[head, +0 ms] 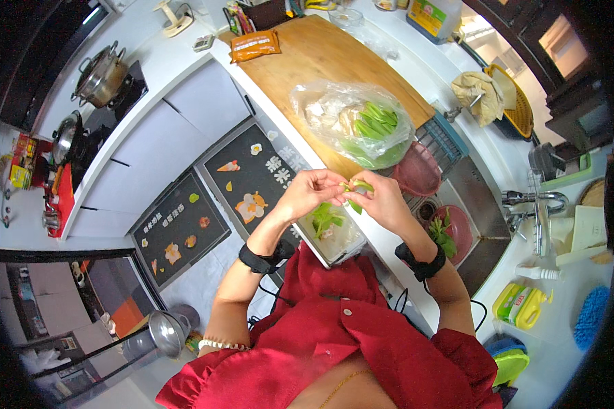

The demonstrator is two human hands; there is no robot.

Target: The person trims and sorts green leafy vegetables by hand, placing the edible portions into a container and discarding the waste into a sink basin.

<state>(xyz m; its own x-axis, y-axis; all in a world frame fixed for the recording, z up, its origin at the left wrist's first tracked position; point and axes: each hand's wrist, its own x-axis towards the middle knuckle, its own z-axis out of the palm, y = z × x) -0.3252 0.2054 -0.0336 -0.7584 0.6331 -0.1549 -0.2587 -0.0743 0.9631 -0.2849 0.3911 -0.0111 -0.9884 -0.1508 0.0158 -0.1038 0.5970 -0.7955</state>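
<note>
My left hand (312, 192) and my right hand (381, 197) meet at the counter's edge, both pinching a green vegetable stem (360, 185) between fingers and thumbs. Below them a white bin (340, 245) with a clear liner holds green leaves (327, 219). Just beyond the hands, a clear plastic bag (322, 110) with green stalks (377, 121) inside lies on a wooden board (291, 66). Leafy greens (442, 236) rest in a pink basin (461, 230) in the sink, to the right of my right hand.
A reddish colander (418, 171) and a blue-grey rack (442, 137) stand by the sink (483, 204). The faucet (534, 197) is farther right. An orange packet (256, 46) lies at the board's far end. Pots (100, 76) stand on the stove at the upper left.
</note>
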